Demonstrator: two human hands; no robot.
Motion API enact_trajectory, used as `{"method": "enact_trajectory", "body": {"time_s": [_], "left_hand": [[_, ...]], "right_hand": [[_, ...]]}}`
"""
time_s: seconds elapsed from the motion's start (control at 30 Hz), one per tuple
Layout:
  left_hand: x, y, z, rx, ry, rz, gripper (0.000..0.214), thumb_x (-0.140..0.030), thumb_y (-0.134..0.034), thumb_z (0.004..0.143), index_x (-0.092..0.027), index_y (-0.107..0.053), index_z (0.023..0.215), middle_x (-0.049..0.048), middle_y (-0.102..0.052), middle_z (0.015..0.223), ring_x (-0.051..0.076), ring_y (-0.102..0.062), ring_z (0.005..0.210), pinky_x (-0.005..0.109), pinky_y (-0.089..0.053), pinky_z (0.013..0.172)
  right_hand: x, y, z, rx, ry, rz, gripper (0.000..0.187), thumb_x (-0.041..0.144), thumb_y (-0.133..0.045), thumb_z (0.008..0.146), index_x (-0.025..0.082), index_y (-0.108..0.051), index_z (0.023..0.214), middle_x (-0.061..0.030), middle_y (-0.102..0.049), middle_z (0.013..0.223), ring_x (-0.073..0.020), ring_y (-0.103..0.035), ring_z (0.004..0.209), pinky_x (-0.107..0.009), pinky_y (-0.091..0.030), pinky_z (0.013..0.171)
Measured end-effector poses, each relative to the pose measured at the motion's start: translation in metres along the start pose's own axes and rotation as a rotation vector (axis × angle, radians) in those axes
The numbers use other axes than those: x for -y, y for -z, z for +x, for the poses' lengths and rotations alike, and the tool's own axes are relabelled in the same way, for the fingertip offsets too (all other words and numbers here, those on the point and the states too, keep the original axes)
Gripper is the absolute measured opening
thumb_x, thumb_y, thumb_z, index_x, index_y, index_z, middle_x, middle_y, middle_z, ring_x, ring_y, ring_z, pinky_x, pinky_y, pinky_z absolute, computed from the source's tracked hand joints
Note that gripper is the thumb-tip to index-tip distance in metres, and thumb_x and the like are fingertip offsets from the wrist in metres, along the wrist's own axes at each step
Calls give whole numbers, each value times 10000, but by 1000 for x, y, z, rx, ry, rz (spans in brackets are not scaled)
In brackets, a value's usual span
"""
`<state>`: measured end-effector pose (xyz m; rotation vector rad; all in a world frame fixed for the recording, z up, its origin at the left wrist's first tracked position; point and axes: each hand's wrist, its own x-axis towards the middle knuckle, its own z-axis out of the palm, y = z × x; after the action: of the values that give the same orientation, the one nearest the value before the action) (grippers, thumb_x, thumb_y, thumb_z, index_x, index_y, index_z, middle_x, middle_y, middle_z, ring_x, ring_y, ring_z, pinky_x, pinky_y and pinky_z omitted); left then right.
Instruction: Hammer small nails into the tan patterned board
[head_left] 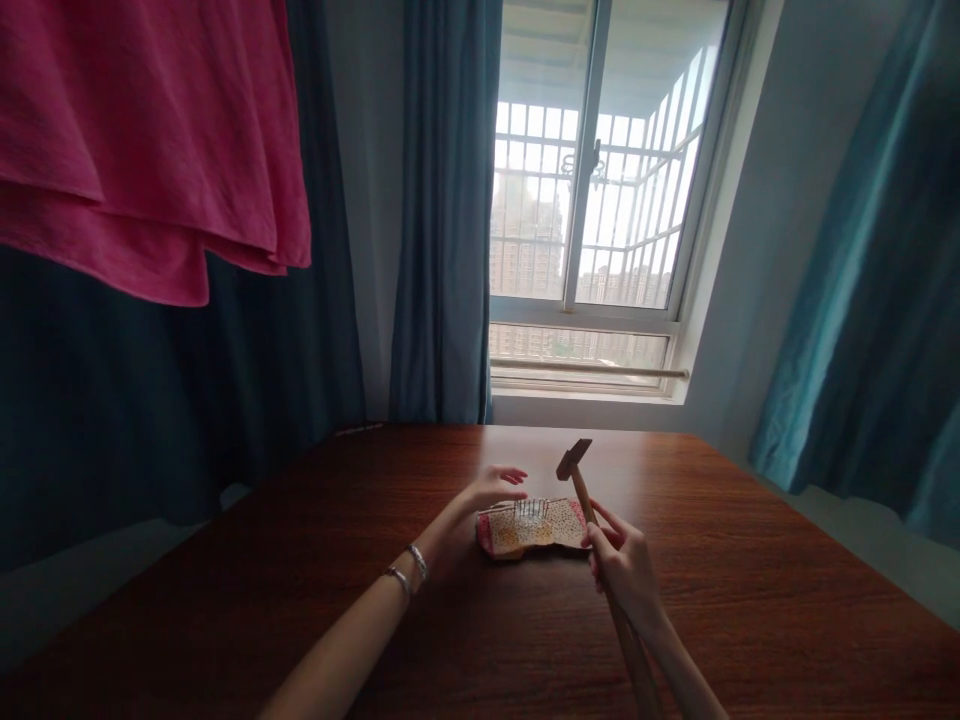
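Now clasping wood-handled dark-headed hammer (584, 495) w/ R grip (616, 555); L grip (499, 485) unclosed, fingers extended nr thin upright grey nails (532, 508) on pink-and-cream dotted slab (499, 540).

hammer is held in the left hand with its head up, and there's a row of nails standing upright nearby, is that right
Not quite: the head view shows the hammer in the right hand, not the left hand. The rest holds.
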<state>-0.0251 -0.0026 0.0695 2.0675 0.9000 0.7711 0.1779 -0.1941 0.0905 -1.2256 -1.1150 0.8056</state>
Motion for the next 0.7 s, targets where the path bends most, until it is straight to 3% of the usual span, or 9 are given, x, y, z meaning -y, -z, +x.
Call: {"method": "enact_trajectory", "body": {"time_s": [0.1, 0.2, 0.27, 0.33, 0.37, 0.47, 0.5, 0.6, 0.7], "left_hand": [[9, 21, -18, -36, -6, 74, 634, -423, -767, 598, -145, -639, 1154, 131, -629, 1161, 245, -585, 1046, 330, -456, 906], [13, 28, -39, -22, -8, 171, 722, -428, -796, 549, -135, -616, 1184, 133, -608, 1179, 256, -556, 1088, 333, -413, 961], [9, 26, -53, -39, 4, 209, 675, -421, -795, 543, -132, -646, 1134, 119, -624, 1132, 255, -566, 1056, 320, -416, 940], [-3, 21, -68, -93, 54, 206, 489, -437, -722, 634, -123, -698, 1009, 101, -655, 1025, 236, -594, 969, 297, -439, 870], [-11, 18, -77, -123, 114, 192, 401, -451, -673, 681, -112, -723, 889, 94, -671, 932, 227, -608, 901, 287, -450, 817], [-40, 3, -107, 57, 222, 28, 411, -506, -612, 725, -111, -719, 748, 63, -674, 745, 202, -612, 750, 251, -446, 671], [-49, -3, -117, 65, 216, -21, 440, -542, -604, 725, -115, -710, 735, 55, -667, 718, 192, -602, 725, 240, -435, 641], [-63, -20, -144, -68, 156, -208, 518, -632, -514, 767, -143, -679, 806, 49, -666, 758, 166, -582, 710, 225, -428, 618], [-54, -27, -158, -265, 283, -319, 627, -762, -485, 678, -146, -599, 682, 16, -551, 522, 122, -479, 470, 221, -354, 445]], "right_hand": [[5, 7, -5, -17, 19, -17, 558, 341, -555, 771, 114, -513, 1279, 37, -542, 588, -75, -386, 347, -199, -347, 269], [9, 11, -12, 3, 21, -63, 563, 307, -549, 760, 122, -516, 1291, 29, -549, 591, -86, -401, 366, -203, -351, 283], [9, 9, -18, 30, 26, -105, 577, 287, -547, 751, 107, -521, 1299, 10, -572, 604, -94, -414, 383, -207, -351, 300], [7, 3, -26, 58, 49, -151, 571, 282, -558, 742, 91, -549, 1281, -2, -585, 601, -100, -429, 401, -212, -359, 333], [6, -1, -30, 73, 65, -170, 556, 285, -565, 741, 91, -572, 1261, -5, -591, 599, -105, -441, 414, -216, -371, 358], [5, -23, -42, 126, 110, -217, 475, 282, -591, 735, 132, -646, 1183, -25, -642, 650, -150, -552, 530, -236, -442, 484], [6, -33, -46, 147, 123, -241, 457, 270, -601, 727, 154, -660, 1165, -42, -678, 715, -176, -596, 596, -247, -468, 537], [12, -65, -55, 247, 189, -361, 445, 193, -568, 732, 227, -648, 1168, -64, -725, 889, -222, -660, 753, -274, -492, 685], [14, -99, -60, 296, 204, -512, 422, 122, -508, 742, 230, -596, 1140, -55, -719, 844, -233, -678, 744, -276, -473, 660]]}}
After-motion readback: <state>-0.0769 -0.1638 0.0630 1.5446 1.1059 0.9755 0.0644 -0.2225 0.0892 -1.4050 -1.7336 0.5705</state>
